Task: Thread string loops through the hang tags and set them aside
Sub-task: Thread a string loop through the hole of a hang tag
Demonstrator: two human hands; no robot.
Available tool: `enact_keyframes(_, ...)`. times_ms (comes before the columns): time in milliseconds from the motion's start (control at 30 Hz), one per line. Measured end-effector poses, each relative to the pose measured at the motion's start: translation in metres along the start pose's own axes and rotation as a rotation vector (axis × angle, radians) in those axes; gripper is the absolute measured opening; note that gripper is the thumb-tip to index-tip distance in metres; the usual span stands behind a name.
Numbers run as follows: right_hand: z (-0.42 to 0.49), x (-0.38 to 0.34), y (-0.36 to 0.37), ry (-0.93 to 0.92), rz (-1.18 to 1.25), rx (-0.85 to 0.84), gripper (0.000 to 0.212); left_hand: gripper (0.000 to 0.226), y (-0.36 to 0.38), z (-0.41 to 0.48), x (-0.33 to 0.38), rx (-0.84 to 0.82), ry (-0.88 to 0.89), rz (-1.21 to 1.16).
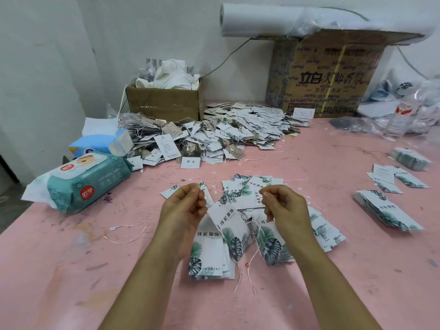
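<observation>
My left hand and my right hand are raised over the pink table, each pinching an end of a thin white string. A white hang tag with green leaf print hangs tilted between them on that string. Under my hands lie a small stack of the same tags and a spread of loose tags. A loose string loop lies to the left of my left forearm. Strings trail from the tags near my wrists.
A big heap of threaded tags fills the back of the table before two cardboard boxes. Wet-wipe packs sit at left. Tag stacks lie at right, plastic bags beyond.
</observation>
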State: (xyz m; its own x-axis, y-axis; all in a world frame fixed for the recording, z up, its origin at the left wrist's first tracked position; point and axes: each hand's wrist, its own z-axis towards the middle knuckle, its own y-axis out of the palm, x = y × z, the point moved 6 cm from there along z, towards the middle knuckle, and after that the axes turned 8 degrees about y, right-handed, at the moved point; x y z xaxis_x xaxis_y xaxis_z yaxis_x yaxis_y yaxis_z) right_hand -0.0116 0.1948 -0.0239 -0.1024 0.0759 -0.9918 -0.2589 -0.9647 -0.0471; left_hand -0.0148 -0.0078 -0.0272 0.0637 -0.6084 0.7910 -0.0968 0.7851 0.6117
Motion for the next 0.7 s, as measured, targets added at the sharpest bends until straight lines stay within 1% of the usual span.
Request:
enact_keyframes(100,0.001,0.002,-0.001,0.025,0.045,0.003,0.025,0.01,0.0,-0.001,0.005,-0.01,0.078,0.114)
enact_keyframes(167,0.001,0.0,-0.001,0.023,0.078,0.005,0.021,0.012,0.0,-0.002,0.008,-0.028,0.137,0.202)
enact_keyframes(267,-0.002,-0.005,0.001,-0.01,0.1,-0.014,0.02,0.017,0.004,-0.003,0.012,-0.075,0.231,0.368)
enact_keyframes(367,-0.008,-0.011,0.011,-0.051,0.068,-0.071,0.021,0.023,0.008,-0.006,0.013,-0.115,0.337,0.568)
enact_keyframes(467,-0.016,-0.015,0.023,-0.108,-0.035,-0.121,0.028,0.029,0.017,-0.011,0.011,-0.216,0.44,0.778)
enact_keyframes(533,-0.021,-0.019,0.032,-0.154,-0.087,-0.148,0.032,0.027,0.023,-0.015,0.008,-0.27,0.49,0.892)
enact_keyframes(600,-0.025,-0.021,0.037,-0.18,-0.074,-0.165,0.031,0.024,0.025,-0.017,0.005,-0.289,0.503,0.922)
enact_keyframes(700,-0.026,-0.023,0.04,-0.187,-0.033,-0.178,0.029,0.024,0.026,-0.017,0.004,-0.29,0.5,0.919)
